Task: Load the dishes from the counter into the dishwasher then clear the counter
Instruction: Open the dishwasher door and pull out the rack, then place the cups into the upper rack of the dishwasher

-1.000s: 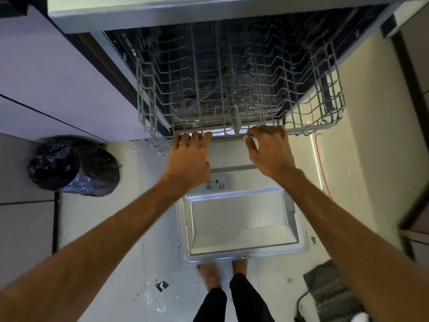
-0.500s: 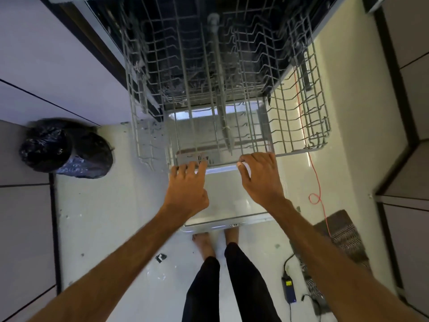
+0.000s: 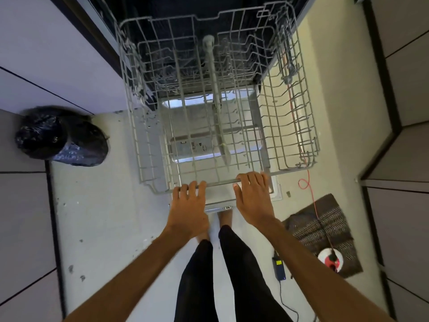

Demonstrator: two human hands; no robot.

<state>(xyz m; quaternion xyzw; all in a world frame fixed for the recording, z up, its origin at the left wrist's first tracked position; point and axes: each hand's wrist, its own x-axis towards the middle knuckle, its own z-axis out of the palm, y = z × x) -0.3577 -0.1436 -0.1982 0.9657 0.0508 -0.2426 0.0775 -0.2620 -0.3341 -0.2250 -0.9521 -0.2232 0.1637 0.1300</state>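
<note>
The left hand [image 3: 188,205] and right hand [image 3: 254,198], set apart, hook curled fingers over the thin front rail of the rack [image 3: 219,181], a boxy grid of grey coated wire with upright tines that juts from the dishwasher's [image 3: 162,5] dark tub. Beneath the rack lies the flat, dull-steel door [image 3: 218,203]. Left of the rack slumps a glossy, crinkled black bag [image 3: 61,135]; right of it, a thin orange cord [image 3: 311,189] loops onto a zigzag-woven mat [image 3: 322,231].

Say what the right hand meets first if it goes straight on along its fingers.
The right hand hooks the rack's front rail, so that comes first. Beyond it, probably the upright tines, though depth is unclear.
</note>
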